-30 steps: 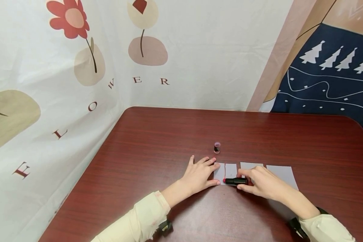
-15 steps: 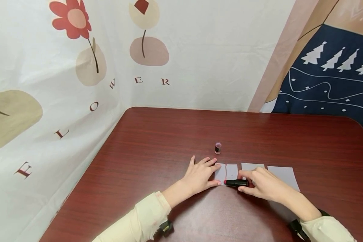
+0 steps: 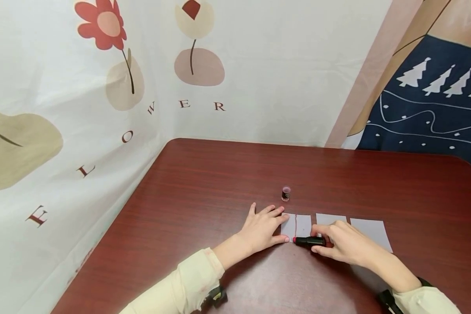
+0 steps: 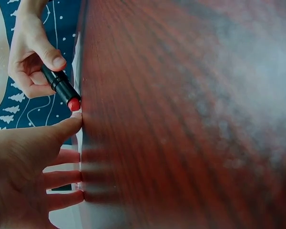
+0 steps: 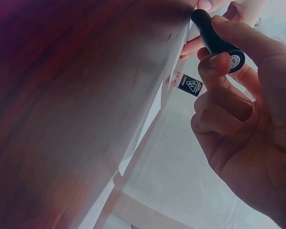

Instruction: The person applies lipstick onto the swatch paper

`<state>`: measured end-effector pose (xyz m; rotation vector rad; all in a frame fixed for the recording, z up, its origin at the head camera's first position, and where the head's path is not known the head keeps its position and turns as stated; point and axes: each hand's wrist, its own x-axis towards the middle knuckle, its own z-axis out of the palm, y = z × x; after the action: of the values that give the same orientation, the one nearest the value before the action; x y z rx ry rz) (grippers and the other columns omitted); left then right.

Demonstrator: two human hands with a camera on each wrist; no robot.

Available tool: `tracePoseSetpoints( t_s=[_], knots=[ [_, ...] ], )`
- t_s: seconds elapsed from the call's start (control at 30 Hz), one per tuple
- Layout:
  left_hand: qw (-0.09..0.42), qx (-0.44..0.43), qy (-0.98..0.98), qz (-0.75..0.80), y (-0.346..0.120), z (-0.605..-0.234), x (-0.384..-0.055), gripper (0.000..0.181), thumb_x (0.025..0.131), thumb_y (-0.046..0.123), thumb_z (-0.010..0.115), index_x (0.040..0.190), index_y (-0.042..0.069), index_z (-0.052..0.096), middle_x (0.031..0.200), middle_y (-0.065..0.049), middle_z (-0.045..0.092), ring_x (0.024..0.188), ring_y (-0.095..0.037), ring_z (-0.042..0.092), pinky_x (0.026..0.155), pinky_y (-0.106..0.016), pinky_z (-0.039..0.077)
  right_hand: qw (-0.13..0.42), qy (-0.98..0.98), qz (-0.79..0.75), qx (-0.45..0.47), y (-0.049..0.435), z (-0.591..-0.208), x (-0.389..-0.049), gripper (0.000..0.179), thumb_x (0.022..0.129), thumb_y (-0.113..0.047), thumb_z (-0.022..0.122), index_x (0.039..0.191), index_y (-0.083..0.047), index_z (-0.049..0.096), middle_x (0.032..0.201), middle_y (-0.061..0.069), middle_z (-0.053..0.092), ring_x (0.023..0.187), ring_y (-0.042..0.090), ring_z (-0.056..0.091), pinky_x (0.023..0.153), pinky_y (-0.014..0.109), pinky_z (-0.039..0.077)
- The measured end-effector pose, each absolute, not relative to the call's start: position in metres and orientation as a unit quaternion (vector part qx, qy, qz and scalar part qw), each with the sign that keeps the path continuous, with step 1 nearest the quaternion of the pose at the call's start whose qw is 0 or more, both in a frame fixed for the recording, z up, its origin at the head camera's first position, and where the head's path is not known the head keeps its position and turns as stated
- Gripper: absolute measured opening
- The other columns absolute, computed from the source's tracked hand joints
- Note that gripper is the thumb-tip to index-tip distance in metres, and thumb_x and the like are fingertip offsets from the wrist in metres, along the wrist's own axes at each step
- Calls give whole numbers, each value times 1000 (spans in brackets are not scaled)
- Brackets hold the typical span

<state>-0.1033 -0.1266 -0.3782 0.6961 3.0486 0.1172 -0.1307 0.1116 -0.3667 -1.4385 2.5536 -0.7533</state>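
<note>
My right hand [image 3: 347, 244] pinches a black lipstick [image 3: 309, 240] with its fingers and thumb. The red tip points left, at the near edge of a small white paper [image 3: 304, 224]. A thin red line [image 3: 296, 223] runs down that paper from its far edge towards the tip. Spread flat beside it, my left hand [image 3: 261, 229] rests its fingertips on the paper's left side and the table. In the left wrist view the lipstick's red end [image 4: 74, 104] sits just beyond my left thumb. The right wrist view shows the tube's round labelled base [image 5: 235, 61].
A small clear pinkish container [image 3: 285, 193] with a black label stands behind the left paper. Two more white papers, a middle one [image 3: 329, 217] and a right one [image 3: 370, 231], lie in a row. The dark red wooden table [image 3: 227, 174] meets printed cloths [image 3: 278, 100] behind.
The lipstick's tip has moved down the paper towards its near edge, and the red line has grown longer. My left hand keeps its place on the paper. The head view has shifted slightly.
</note>
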Motion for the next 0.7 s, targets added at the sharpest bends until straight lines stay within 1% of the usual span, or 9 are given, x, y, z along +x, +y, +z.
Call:
tracePoseSetpoints(
  t_s=[0.13, 0.37, 0.53, 0.7],
  knots=[
    [3, 225, 974, 34, -127, -379, -104, 58, 85, 56, 56, 133, 23, 54, 139, 2, 45, 129, -20, 39, 97, -61, 26, 43, 837, -252, -484, 111, -368, -130, 16, 80, -23, 73, 85, -23, 58, 54, -21, 37, 47, -7, 33, 40, 15, 27],
    [-3, 226, 974, 34, -126, -378, -103, 57, 84, 55, 57, 132, 23, 55, 139, 2, 46, 128, -20, 40, 97, -61, 27, 47, 832, -264, -485, 112, -367, -128, 12, 82, -23, 72, 87, -22, 61, 55, -21, 38, 47, -7, 32, 41, 15, 27],
    [1, 229, 973, 33, -125, -377, -103, 57, 85, 55, 57, 132, 23, 54, 139, 2, 46, 128, -21, 40, 97, -61, 26, 6, 829, -303, -470, 120, -360, -129, 12, 84, -22, 70, 93, -21, 63, 59, -23, 41, 49, -7, 35, 42, 15, 30],
    [0, 226, 974, 37, -127, -377, -103, 56, 84, 54, 58, 131, 23, 55, 138, 4, 47, 128, -20, 41, 97, -62, 25, -27, 853, -323, -408, 139, -347, -136, 17, 84, -18, 70, 97, -23, 61, 57, -21, 41, 47, -3, 37, 42, 18, 31]
  ],
)
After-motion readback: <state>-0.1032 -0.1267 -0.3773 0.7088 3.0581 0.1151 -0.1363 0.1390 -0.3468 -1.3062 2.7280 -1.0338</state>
